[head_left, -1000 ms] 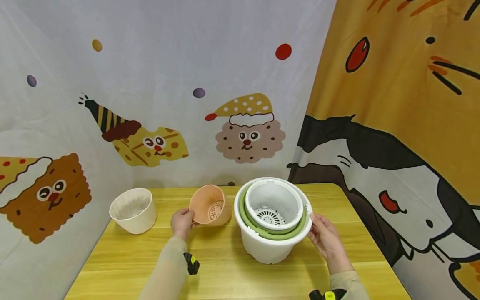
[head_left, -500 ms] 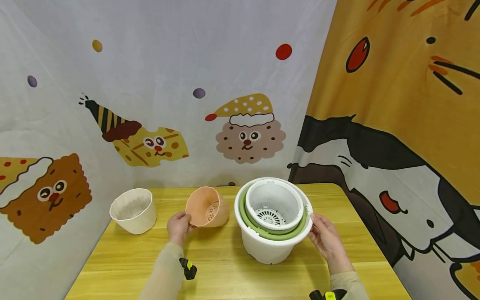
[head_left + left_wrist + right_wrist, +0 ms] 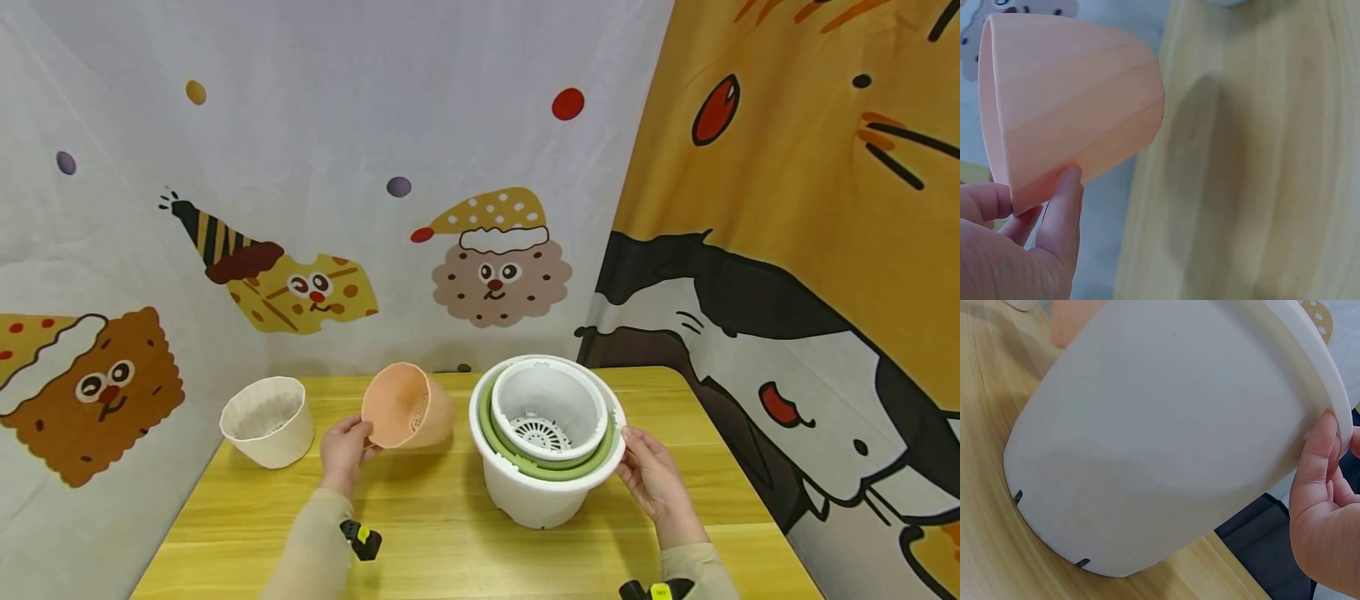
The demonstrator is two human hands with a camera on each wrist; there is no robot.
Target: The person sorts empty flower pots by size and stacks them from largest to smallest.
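My left hand [image 3: 345,457] pinches the rim of a peach faceted flowerpot [image 3: 435,417] with drainage holes in its bottom. The pot leans with its mouth toward the left; in the left wrist view its side faces the camera and a shadow falls on the wood apart from it. On the right, my right hand [image 3: 654,475] holds the rim of a large white pot [image 3: 536,504] between thumb and fingers. Nested inside that one are a green pot [image 3: 551,472] and a smaller white pot [image 3: 555,398] with a slotted base. The large pot stands upright on the table.
A cream faceted pot [image 3: 273,442] stands at the table's left edge, left of my left hand. The wooden table [image 3: 442,550] backs onto a printed curtain [image 3: 330,192], and another cartoon curtain [image 3: 750,275] hangs along the right side.
My left hand has moved left with the peach pot, tipping its mouth further to the left and lifting it slightly. The right hand and the nested pots stay in place.
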